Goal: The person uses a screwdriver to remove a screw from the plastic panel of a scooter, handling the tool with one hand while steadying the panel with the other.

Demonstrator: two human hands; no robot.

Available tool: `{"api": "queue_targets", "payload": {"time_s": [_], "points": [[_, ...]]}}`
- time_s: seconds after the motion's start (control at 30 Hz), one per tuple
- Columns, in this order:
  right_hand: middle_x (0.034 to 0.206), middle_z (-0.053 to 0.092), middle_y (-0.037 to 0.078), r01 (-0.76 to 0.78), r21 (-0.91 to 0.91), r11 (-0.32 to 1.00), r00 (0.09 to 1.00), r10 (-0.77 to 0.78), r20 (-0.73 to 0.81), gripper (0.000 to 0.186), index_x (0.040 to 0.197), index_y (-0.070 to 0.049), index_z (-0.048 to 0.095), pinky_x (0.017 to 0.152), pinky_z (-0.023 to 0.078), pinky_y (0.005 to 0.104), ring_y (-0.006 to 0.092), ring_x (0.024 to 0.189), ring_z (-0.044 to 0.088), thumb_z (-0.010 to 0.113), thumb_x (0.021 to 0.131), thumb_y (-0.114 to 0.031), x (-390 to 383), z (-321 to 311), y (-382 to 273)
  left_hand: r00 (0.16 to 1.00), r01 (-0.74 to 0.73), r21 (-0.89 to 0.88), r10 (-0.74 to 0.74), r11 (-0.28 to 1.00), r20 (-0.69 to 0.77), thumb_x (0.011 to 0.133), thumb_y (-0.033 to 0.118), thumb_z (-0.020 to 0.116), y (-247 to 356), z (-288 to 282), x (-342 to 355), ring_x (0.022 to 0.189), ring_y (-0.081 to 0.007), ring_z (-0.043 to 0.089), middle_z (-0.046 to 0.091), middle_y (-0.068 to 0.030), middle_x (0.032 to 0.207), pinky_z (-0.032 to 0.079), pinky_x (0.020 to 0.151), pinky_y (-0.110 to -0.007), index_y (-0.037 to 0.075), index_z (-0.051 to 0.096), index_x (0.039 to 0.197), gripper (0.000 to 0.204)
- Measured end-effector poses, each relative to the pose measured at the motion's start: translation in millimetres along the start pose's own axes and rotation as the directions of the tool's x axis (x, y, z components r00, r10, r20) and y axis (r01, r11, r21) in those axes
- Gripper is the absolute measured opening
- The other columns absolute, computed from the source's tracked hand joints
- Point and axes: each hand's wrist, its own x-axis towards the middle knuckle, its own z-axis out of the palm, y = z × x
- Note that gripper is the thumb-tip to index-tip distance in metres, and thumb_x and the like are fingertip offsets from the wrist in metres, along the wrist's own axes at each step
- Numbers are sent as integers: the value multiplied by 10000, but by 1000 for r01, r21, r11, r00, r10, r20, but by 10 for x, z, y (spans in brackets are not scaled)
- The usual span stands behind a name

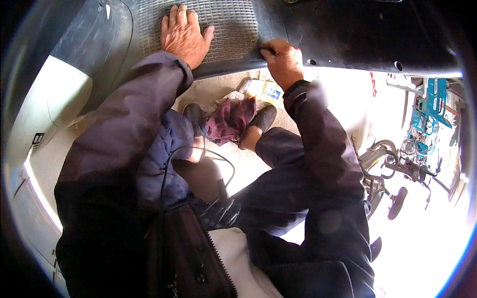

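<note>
A large dark panel (348, 35) spans the top of the view, with a pale woven mesh (228, 27) set into it. On that mesh my left hand (186, 37) lies flat, fingers stretched out and slightly apart. My right hand (283, 59) is at the panel's near edge, just right of the mesh. Its fingers are curled and pressed together against the dark surface; whatever they may pinch is hidden. Small round holes show along the edge to the right of this hand.
Between my shoes, a crumpled dark red cloth (228, 119) lies on the floor beside a yellow-and-white packet (265, 92). A thin black cable (231, 166) loops near my legs. Bicycle-like metal parts (410, 161) and a teal frame (435, 102) stand at right.
</note>
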Motion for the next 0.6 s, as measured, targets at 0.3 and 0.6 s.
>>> {"api": "queue_targets", "payload": {"time_s": [0.3, 0.6], "points": [[969, 697, 114, 9, 10, 1000, 998, -8, -69, 127, 948, -101, 757, 793, 553, 407, 331, 897, 695, 738, 840, -164, -72, 65, -44, 1000, -8, -4, 8, 1000, -11, 945, 442, 622, -27, 23, -5, 1372, -401, 413, 475, -257, 1448, 319, 1137, -517, -79, 519, 1290, 634], [966, 684, 92, 42, 44, 998, 997, -39, -64, 108, 922, -117, 770, 783, 551, 418, 332, 878, 684, 747, 826, -160, -71, 82, 14, 1000, -1, 30, 2, 1000, -28, 945, 444, 622, -17, 43, -15, 1369, -395, 415, 489, -255, 1433, 324, 1130, -515, -80, 527, 1285, 631]]}}
